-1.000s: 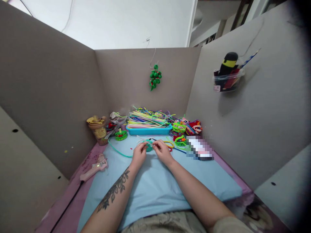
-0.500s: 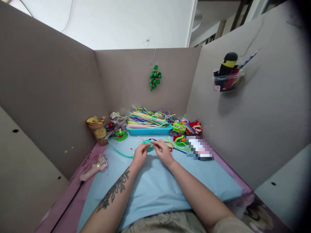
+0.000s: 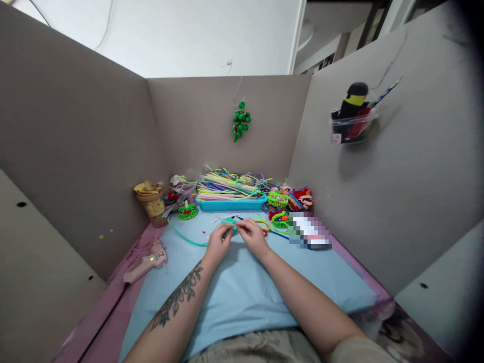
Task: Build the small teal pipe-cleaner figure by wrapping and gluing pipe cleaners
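A small teal pipe-cleaner piece is pinched between my two hands above the blue cloth. My left hand grips it from the left with thumb and fingers together. From the right, my right hand closes its fingertips on the same piece, which they partly hide. A long teal pipe cleaner runs leftward across the cloth from near my left hand. Just beyond my right hand lie scissors with yellow and red handles.
A blue tray heaped with coloured pipe cleaners stands at the back. Small fuzzy figures sit beside it. A pink glue gun lies left, near a tan cup. A blurred-out phone-like object is at right. Grey panels enclose the table.
My fingers have shifted slightly around the teal piece, both hands staying close together. The whole view has moved a little; nothing else has visibly changed.
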Demonstrator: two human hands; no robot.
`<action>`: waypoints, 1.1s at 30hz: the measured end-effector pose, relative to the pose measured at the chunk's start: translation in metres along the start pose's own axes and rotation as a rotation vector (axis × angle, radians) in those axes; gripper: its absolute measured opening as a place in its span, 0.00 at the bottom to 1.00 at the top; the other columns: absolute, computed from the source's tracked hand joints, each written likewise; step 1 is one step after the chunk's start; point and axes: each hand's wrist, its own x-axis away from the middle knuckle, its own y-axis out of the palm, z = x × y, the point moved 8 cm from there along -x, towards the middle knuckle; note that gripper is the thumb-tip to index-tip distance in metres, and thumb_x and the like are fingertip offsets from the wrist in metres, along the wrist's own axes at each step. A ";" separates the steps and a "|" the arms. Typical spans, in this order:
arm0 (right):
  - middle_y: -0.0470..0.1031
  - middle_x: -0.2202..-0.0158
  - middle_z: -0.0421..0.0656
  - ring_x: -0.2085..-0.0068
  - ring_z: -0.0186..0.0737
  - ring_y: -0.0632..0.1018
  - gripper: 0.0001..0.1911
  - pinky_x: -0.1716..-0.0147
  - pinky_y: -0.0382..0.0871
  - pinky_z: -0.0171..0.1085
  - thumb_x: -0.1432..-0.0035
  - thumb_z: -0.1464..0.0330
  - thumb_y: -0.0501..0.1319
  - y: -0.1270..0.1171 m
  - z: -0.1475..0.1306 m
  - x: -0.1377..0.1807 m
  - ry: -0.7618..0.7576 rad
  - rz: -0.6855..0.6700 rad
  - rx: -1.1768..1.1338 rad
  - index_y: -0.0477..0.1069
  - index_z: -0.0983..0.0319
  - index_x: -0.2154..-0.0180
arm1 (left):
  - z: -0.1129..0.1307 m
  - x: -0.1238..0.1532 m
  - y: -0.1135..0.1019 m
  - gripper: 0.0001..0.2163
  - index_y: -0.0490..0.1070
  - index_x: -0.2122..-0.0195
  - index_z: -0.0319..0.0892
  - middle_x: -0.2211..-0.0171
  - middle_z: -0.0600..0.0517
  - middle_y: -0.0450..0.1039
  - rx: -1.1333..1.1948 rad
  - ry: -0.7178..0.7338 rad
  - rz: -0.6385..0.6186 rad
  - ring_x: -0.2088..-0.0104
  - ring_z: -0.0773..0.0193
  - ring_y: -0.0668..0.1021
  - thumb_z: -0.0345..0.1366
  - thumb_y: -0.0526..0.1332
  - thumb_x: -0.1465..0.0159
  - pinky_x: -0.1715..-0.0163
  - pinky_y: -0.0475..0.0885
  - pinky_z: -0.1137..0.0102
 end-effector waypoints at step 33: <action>0.72 0.65 0.46 0.62 0.41 0.72 0.09 0.63 0.67 0.39 0.41 0.71 0.53 0.020 -0.016 0.011 -0.202 -0.073 0.354 0.72 0.59 0.65 | -0.017 0.001 -0.005 0.07 0.73 0.77 0.38 0.76 0.50 0.75 0.037 -0.210 0.047 0.74 0.64 0.75 0.31 0.58 0.45 0.72 0.70 0.71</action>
